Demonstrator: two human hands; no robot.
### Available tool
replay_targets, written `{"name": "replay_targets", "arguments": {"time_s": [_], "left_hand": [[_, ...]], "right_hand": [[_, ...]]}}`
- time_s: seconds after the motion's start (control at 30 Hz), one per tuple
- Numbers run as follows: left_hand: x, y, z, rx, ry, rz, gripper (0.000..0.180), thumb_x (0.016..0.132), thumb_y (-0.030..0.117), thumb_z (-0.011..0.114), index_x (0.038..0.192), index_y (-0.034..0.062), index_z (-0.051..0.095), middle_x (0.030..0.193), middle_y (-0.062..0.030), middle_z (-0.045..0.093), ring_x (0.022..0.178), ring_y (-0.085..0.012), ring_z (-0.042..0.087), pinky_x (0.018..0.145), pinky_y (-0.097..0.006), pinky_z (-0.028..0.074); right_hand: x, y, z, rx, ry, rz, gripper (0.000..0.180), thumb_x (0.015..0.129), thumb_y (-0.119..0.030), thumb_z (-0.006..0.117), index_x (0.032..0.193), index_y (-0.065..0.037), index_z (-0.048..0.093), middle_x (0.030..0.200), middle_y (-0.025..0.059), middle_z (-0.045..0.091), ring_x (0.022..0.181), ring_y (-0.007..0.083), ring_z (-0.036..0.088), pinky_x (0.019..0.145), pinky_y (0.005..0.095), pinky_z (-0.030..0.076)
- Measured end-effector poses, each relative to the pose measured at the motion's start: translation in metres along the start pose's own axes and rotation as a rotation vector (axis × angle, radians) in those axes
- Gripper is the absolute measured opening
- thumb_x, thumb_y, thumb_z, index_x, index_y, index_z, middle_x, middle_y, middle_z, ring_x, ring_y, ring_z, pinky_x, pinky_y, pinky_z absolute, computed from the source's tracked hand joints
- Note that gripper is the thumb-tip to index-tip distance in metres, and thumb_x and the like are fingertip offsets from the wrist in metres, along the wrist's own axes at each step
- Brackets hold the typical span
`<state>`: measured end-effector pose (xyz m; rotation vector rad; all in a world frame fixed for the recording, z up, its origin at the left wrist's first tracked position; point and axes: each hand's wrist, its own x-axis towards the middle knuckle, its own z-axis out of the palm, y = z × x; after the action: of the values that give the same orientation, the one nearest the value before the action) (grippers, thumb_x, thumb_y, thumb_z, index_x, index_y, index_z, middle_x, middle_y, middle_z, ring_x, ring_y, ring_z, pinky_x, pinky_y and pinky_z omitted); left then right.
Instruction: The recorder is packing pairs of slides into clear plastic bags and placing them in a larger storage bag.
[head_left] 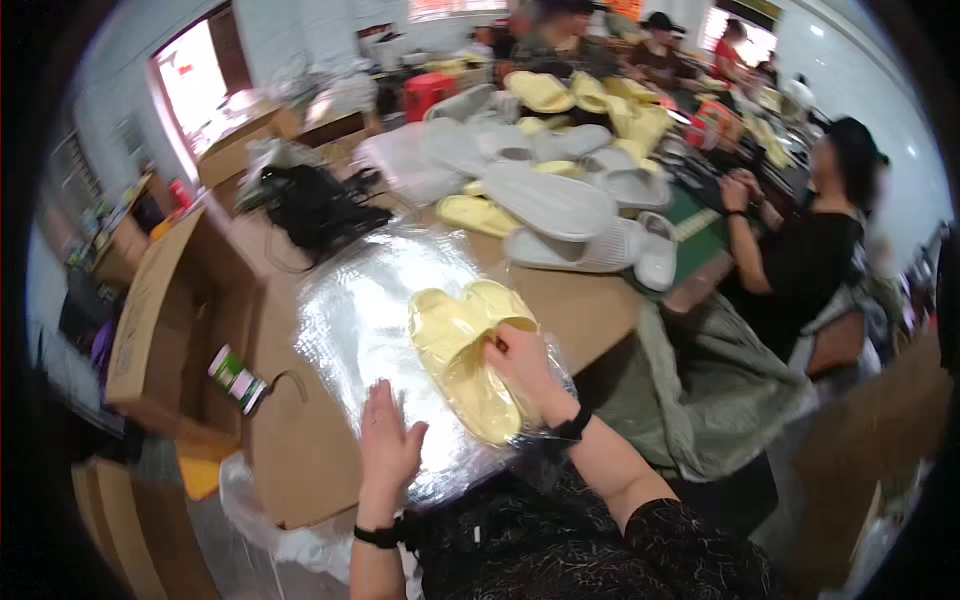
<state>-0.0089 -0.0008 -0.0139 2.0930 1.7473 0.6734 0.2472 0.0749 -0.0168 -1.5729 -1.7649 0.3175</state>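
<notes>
A pair of pale yellow slippers (445, 345) lies in a clear plastic bag on a pile of shiny clear plastic bags (350, 290), in front of me on the table. My right hand (527, 368) is closed at the strap of the right-hand slipper, its fingers pinching there; whether they grip the strap or only the film over it is hard to see. To the left of the slippers, my left hand (390, 440) rests on the bags with its fingers stretched out, holding nothing.
Grey slippers (550, 200) and yellow ones are heaped farther back on the cardboard-covered table (590, 300). A cardboard box (160, 330) stands at the left, near a black bundle (325, 205). A person in black (800, 250) works at the right beside a green sack (700, 390).
</notes>
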Motion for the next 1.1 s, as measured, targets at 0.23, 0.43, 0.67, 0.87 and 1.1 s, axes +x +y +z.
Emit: {"name": "replay_targets", "arguments": {"time_s": [0.23, 0.43, 0.67, 0.87, 1.1], "left_hand": [[0.0, -0.009, 0.012, 0.1, 0.003, 0.127, 0.068, 0.088, 0.034, 0.063, 0.143, -0.0008, 0.043, 0.155, -0.024, 0.032, 0.145, -0.0418, 0.025, 0.118, -0.049, 0.021], [0.001, -0.006, 0.007, 0.04, 0.03, 0.141, 0.067, 0.089, 0.037, 0.062, 0.143, 0.0007, 0.046, 0.154, -0.0236, 0.034, 0.144, -0.0414, 0.028, 0.117, -0.051, 0.022], [-0.003, -0.015, 0.009, 0.051, 0.066, 0.146, 0.066, 0.09, 0.041, 0.061, 0.141, 0.0013, 0.048, 0.153, -0.0234, 0.037, 0.143, -0.0417, 0.029, 0.117, -0.051, 0.023], [-0.002, -0.02, 0.009, 0.075, 0.068, 0.158, 0.068, 0.09, 0.043, 0.061, 0.143, 0.0027, 0.046, 0.153, -0.0236, 0.036, 0.143, -0.0418, 0.029, 0.117, -0.051, 0.024], [0.002, -0.016, 0.012, 0.072, 0.038, 0.168, 0.069, 0.091, 0.045, 0.062, 0.143, 0.0031, 0.046, 0.153, -0.024, 0.035, 0.142, -0.0426, 0.03, 0.116, -0.051, 0.025]], "right_hand": [[-0.098, 0.225, -0.148, 1.752, 0.967, 0.101, 0.043, 0.098, -0.035, 0.056, 0.129, -0.005, 0.054, 0.117, 0.0103, 0.063, 0.104, 0.0255, 0.06, 0.091, 0.038, 0.051], [-0.165, 0.327, -0.143, 1.472, 1.224, 0.735, 0.05, 0.096, -0.043, 0.049, 0.132, -0.009, 0.05, 0.111, 0.0115, 0.059, 0.095, 0.0265, 0.055, 0.085, 0.043, 0.048], [-0.142, 0.31, -0.141, 1.422, 1.172, 0.806, 0.022, 0.095, -0.025, 0.054, 0.107, -0.009, 0.063, 0.074, 0.0051, 0.057, 0.065, 0.018, 0.053, 0.06, 0.0315, 0.043], [0.03, 0.153, -0.14, 0.994, 0.525, 0.594, 0.036, 0.094, -0.029, 0.062, 0.122, -0.007, 0.055, 0.1, 0.0025, 0.061, 0.082, 0.0125, 0.056, 0.07, 0.029, 0.044], [0.159, 0.147, -0.124, 0.683, 0.419, 0.443, 0.03, 0.095, -0.026, 0.063, 0.116, -0.005, 0.058, 0.088, 0.0017, 0.062, 0.07, 0.011, 0.056, 0.055, 0.024, 0.041]]}}
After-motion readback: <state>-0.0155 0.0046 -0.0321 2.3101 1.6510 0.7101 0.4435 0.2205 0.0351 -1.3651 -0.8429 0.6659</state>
